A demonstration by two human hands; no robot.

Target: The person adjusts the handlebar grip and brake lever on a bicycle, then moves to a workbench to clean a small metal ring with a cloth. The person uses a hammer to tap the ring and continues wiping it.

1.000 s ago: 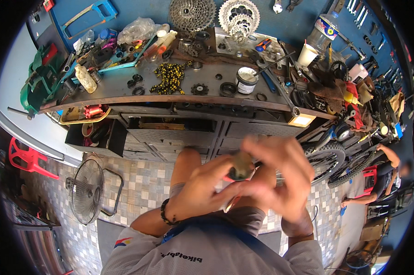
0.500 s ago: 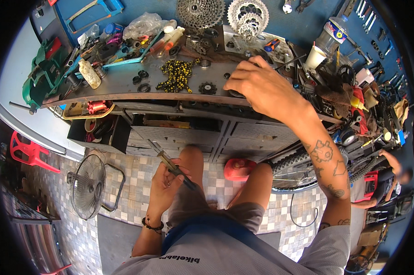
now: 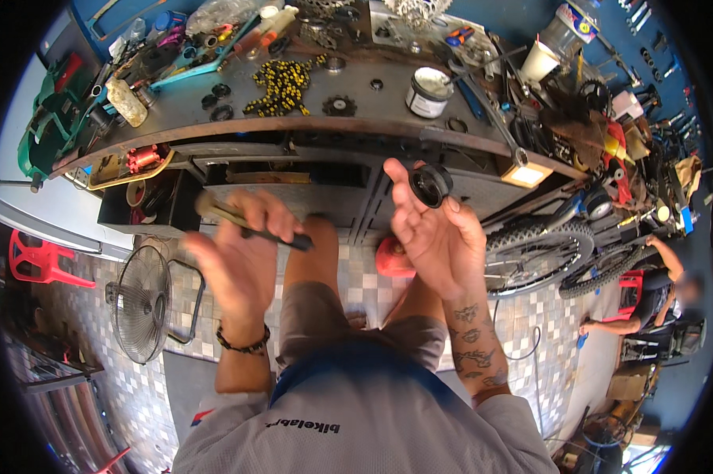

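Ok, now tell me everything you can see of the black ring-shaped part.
The black ring-shaped part is short and round, with a thick rim and a dark, recessed middle where narrower inner rings show. Its surface has a slight sheen; whether it is plastic or metal can't be told, nor whether the opening runs right through. It is tilted, open face toward the camera, held at its edge by the right hand, in the air on the near side of the workbench.

A yellow-and-black chain [image 3: 281, 85] lies heaped on a workbench [image 3: 372, 112], between a grimy bottle [image 3: 126, 103] and a cog [image 3: 340, 105]. An open tub [image 3: 427, 96] stands near a ring [image 3: 457, 124], with a white cup [image 3: 539, 61] farther right. A fan [image 3: 141, 304] and a red chair [image 3: 48, 274] stand on the tiled floor [image 3: 356, 288].
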